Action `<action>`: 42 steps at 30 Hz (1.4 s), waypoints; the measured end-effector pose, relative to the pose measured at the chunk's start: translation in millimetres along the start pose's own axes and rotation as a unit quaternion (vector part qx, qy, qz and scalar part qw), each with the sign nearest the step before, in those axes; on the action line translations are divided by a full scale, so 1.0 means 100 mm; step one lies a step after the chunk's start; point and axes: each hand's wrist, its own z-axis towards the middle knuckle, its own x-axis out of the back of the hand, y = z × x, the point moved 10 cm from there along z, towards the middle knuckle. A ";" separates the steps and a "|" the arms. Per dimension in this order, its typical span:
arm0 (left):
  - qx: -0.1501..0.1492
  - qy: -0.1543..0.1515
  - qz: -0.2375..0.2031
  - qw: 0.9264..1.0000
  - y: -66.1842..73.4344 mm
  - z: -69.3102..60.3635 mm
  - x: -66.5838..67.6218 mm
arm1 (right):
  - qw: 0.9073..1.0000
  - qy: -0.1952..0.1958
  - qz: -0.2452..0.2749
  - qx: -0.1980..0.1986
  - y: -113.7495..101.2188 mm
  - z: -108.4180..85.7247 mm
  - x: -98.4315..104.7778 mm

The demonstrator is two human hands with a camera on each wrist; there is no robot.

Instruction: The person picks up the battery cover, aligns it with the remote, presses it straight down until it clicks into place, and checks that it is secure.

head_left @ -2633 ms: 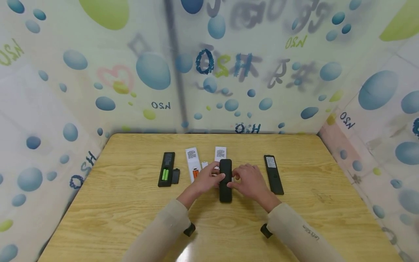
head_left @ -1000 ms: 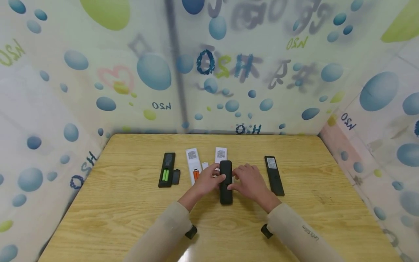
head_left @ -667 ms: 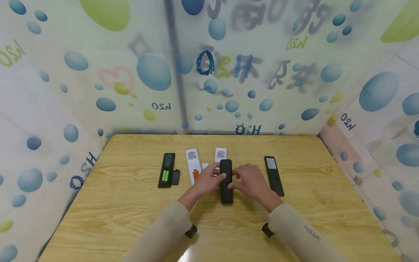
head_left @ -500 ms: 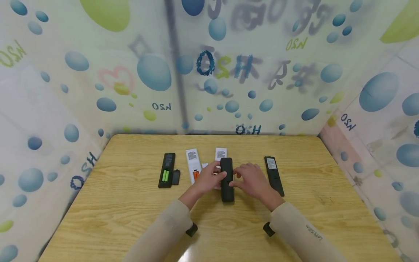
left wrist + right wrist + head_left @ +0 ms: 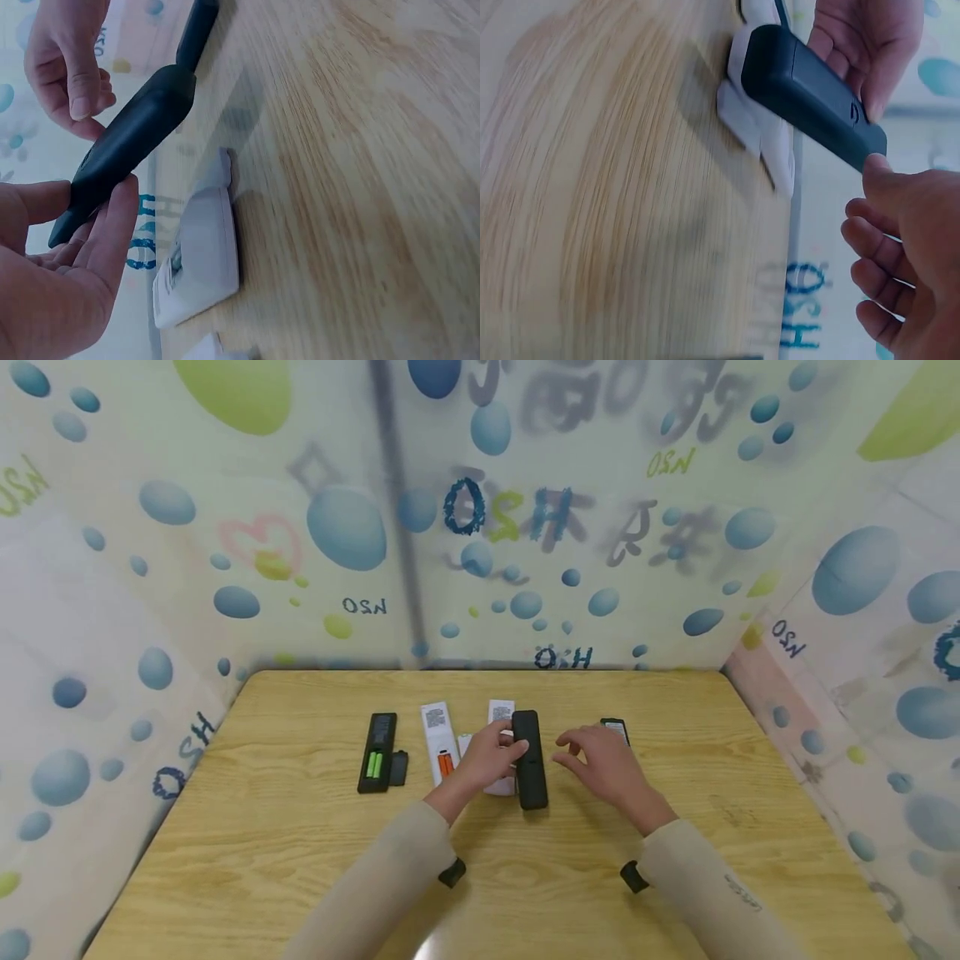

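In the head view my left hand (image 5: 486, 760) pinches a black remote control (image 5: 531, 772) by its left edge, thumb on the upper face and fingers beneath. The left wrist view has this remote (image 5: 139, 124) raised off the table, its back up. To its right, my right hand (image 5: 606, 767) is apart from it, fingers loosely bent with nothing between them. A small latch mark shows on the remote (image 5: 810, 90) in the right wrist view. Under and behind it lies a white remote (image 5: 502, 711), partly covered by the left hand and the black remote.
Left on the table (image 5: 300, 852) is a black remote (image 5: 381, 731) with green batteries (image 5: 374, 765) exposed, its battery cover (image 5: 399, 768) alongside. Another white remote (image 5: 437, 727) shows orange batteries (image 5: 446, 765). A further black remote (image 5: 615, 725) is mostly hidden behind the right hand.
My right hand has let go of the black remote and drawn away to the right, now covering most of the far-right remote. The held remote has shifted slightly right and tilted.
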 end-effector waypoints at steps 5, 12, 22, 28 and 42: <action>0.022 -0.007 -0.022 0.999 -0.01 0.11 -0.15 | 1.000 0.012 -0.011 -0.015 0.24 -0.07 0.07; 0.049 -0.018 -0.035 0.998 -0.06 0.23 -0.40 | 0.999 0.015 -0.025 -0.036 0.53 -0.18 0.19; 0.050 0.003 -0.007 0.999 -0.05 0.34 -0.63 | 0.997 0.007 -0.033 -0.067 0.75 -0.26 0.29; 0.061 0.012 0.003 0.998 -0.11 0.39 -0.71 | 0.997 0.008 -0.031 -0.064 0.78 -0.27 0.27; 0.056 0.047 0.057 0.996 -0.20 0.46 -0.75 | 0.999 0.019 -0.016 -0.040 0.74 -0.28 0.24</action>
